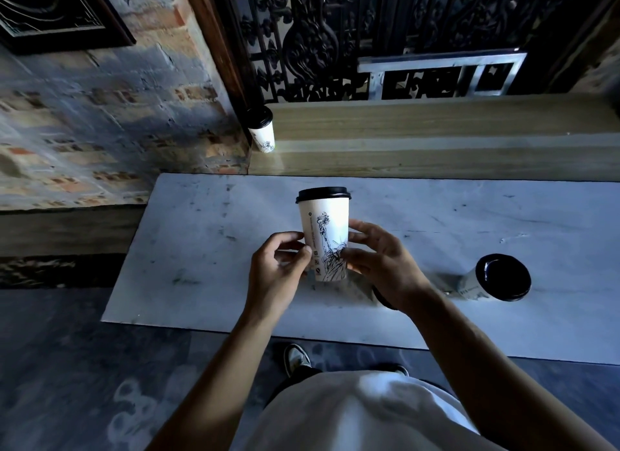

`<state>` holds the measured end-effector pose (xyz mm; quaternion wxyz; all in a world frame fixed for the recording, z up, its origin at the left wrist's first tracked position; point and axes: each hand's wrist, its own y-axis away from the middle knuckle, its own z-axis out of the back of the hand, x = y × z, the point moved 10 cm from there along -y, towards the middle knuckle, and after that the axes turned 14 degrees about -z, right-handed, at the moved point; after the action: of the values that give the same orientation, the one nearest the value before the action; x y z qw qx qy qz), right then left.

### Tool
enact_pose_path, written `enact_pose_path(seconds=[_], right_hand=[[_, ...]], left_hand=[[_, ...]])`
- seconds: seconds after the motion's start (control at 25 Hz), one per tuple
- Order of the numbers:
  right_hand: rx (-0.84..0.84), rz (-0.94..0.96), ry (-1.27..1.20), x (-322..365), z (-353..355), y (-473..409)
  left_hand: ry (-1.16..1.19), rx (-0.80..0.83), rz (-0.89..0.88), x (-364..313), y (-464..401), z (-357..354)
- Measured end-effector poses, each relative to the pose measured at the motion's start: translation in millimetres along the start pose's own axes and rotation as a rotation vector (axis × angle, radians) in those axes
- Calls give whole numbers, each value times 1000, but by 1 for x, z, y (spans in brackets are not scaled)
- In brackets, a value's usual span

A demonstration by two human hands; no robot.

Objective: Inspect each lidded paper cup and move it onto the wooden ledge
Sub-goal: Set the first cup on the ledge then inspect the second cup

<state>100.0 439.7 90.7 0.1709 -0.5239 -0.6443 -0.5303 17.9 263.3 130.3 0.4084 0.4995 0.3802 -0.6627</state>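
white cup with black line drawing, black lid

Old brick building, café-like corner.
Worn brick wall, ornate black iron grille, wooden ledge, pale marble tabletop, takeaway cups.

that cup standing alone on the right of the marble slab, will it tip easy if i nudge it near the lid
Probably. The cup on the right is tall, narrowing to a small base, so a high push likely topples it. Its thin paper wall may dent under a squeeze. The marble slab looks smooth, so a low push might slide it.
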Motion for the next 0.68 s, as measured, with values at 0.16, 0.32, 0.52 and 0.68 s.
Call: enact_pose_path(seconds=[0.16, 0.32, 0.52, 0.68], right_hand=[[-7, -21, 84, 7, 8, -4], [-32, -23, 302, 19, 17, -18], [-120, -75, 445, 34, 29, -60], [-228, -65, 567, 61, 31, -113]], left_hand=[[-8, -69, 9, -1, 1, -5], [11, -114, 39, 3, 2, -14], [8, -100, 83, 21, -29, -22], [-70, -71, 87, 43, -97, -27]])
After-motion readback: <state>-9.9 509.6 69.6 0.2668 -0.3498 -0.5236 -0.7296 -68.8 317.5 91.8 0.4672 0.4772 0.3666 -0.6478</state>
